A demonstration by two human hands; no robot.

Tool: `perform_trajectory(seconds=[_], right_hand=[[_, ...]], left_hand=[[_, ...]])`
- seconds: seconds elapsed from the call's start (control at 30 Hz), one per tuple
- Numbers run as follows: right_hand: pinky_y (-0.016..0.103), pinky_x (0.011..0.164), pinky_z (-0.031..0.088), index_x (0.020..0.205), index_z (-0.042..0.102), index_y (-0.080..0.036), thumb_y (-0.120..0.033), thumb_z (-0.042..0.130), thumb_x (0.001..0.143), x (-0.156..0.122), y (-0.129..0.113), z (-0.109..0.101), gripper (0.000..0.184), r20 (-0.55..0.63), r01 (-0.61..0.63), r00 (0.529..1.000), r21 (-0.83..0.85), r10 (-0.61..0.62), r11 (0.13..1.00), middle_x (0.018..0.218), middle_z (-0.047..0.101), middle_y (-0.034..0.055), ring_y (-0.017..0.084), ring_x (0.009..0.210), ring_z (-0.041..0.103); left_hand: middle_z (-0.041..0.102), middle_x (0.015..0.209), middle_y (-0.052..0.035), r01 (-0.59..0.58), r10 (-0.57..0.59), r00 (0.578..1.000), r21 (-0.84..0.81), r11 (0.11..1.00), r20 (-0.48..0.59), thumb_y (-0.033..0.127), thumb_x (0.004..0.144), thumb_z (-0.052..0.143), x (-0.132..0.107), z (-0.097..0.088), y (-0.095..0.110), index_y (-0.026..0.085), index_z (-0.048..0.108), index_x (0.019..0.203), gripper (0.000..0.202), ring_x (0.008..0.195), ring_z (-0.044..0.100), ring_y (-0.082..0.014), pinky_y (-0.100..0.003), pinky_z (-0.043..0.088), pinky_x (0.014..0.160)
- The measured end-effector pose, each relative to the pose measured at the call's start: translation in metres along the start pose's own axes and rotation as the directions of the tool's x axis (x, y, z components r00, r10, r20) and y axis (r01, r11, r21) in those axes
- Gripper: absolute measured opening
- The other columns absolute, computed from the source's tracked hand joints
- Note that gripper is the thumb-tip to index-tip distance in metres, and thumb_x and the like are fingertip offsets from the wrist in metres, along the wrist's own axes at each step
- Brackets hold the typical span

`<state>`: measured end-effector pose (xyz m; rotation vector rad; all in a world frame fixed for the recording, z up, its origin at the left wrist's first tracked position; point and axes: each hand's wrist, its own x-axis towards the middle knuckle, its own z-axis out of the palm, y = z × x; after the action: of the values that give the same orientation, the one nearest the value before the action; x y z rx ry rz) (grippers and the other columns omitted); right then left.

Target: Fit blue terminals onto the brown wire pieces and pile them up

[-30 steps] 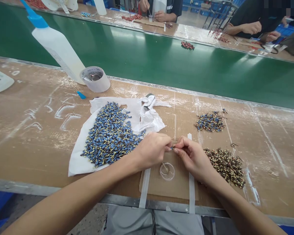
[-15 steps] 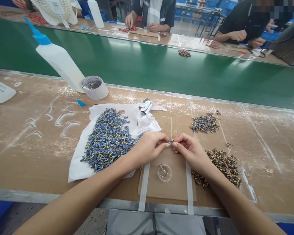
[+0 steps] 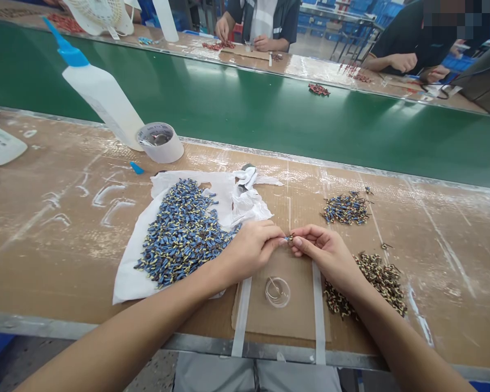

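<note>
My left hand (image 3: 258, 246) is closed in a pinch on a small blue piece (image 3: 286, 238). Opposite it, my right hand (image 3: 319, 247) pinches a small dark-and-yellow piece (image 3: 291, 237), and the two pieces meet between the fingertips. Left of my hands, a heap of blue, yellow and dark pieces (image 3: 179, 234) lies on white paper (image 3: 133, 272). Beside my right wrist is a pile of dark-and-cream curled pieces (image 3: 379, 280). Farther back sits a smaller pile of blue-and-dark pieces (image 3: 346, 209). A clear cup (image 3: 277, 293) with a thin stick stands below my hands on a cardboard sheet (image 3: 286, 324).
A white bottle with a blue nozzle (image 3: 102, 100) leans near a tape roll (image 3: 163, 147). Its small blue cap (image 3: 136, 167) lies close by. Behind runs a green belt (image 3: 237, 111) carrying a red cluster (image 3: 319, 89). Co-workers (image 3: 265, 24) sit across it.
The view has shifted slightly. Both hands stay together at the same spot, and the dark-and-yellow piece shows more clearly at my right fingertips.
</note>
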<state>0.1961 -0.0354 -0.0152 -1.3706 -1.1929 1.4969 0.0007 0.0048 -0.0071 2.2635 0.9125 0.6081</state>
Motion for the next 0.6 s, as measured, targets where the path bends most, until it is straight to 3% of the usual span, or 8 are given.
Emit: perform_trajectory(seconds=[0.6], right_hand=[[0.027, 0.056, 0.047, 0.077, 0.051, -0.019, -0.038, 0.056, 0.091, -0.006, 0.006, 0.009, 0.023, 0.092, 0.123, 0.989, -0.125, -0.112, 0.984, 0.066, 0.062, 0.0013, 0.013, 0.059, 0.057]], left_hand=[[0.060, 0.067, -0.0027, -0.033, 0.033, 0.999, 0.084, 0.996, -0.001, 0.011, 0.087, 0.050, -0.002, 0.011, 0.002, 0.013, 0.067, 0.072, 0.023, 0.064, 0.055, -0.0149, -0.026, 0.037, 0.060]])
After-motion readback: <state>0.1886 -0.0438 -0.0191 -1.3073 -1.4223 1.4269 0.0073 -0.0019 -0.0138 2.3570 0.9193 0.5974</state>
